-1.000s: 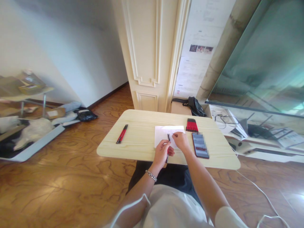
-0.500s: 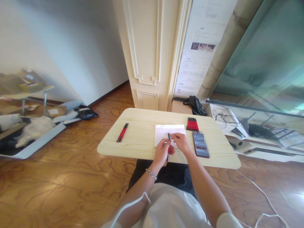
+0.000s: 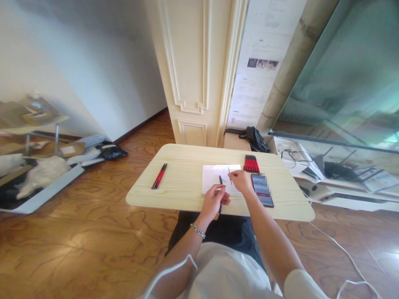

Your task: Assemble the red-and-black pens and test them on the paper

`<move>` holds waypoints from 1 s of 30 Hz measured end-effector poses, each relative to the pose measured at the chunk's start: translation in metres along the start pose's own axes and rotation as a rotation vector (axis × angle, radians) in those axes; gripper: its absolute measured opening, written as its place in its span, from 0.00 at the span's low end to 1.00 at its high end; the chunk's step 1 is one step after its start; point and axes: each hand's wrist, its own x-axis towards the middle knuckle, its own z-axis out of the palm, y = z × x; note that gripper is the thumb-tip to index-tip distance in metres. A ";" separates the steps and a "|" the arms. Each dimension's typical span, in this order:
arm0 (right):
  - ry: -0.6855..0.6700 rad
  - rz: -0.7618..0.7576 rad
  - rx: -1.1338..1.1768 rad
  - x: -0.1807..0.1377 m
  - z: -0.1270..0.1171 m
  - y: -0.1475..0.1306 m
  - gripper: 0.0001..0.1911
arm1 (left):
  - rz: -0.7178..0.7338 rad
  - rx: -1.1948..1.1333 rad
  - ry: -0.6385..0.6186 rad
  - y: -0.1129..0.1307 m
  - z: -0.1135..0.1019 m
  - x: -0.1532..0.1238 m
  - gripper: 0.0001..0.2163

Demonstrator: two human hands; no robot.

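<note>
My left hand [image 3: 213,201] is closed round a red-and-black pen [image 3: 221,208], whose black ends show above and below the fingers. Just right of it, my right hand [image 3: 242,181] pinches a thin dark stick-like piece [image 3: 229,174]; it looks slim like a refill, but I cannot make out its kind. Both hands are over a white sheet of paper [image 3: 209,173] with a small dark mark near the pen's upper end. Several red-and-black pens [image 3: 251,164] lie in a tight row beyond my right hand. Two more pens [image 3: 159,176] lie side by side at the left.
The pale wooden table [image 3: 181,166] has rounded corners. A phone [image 3: 262,192] lies beside my right wrist. Behind the table, a black bag [image 3: 256,139] rests on a box. A white cable [image 3: 343,245] runs over the floor at right; packages [image 3: 46,174] lie at far left.
My right hand has moved a little right and up, away from the left, with the thin dark piece now apart from the pen. My left hand keeps hold of the pen.
</note>
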 end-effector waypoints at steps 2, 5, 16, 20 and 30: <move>-0.012 -0.012 -0.162 -0.006 0.008 0.002 0.17 | 0.011 -0.006 0.001 -0.002 -0.001 0.001 0.22; 0.012 0.000 -0.289 -0.013 0.019 0.002 0.14 | 0.014 -0.006 -0.002 -0.004 -0.004 0.002 0.21; -0.093 0.108 0.463 -0.058 0.020 -0.012 0.18 | -0.028 -0.029 0.090 0.002 0.006 -0.004 0.25; -0.262 0.231 0.954 -0.087 0.023 -0.024 0.18 | -0.093 -0.011 0.109 0.004 0.012 -0.009 0.28; -0.423 0.251 1.211 -0.089 0.021 -0.014 0.16 | -0.131 -0.006 0.027 0.013 0.016 -0.019 0.29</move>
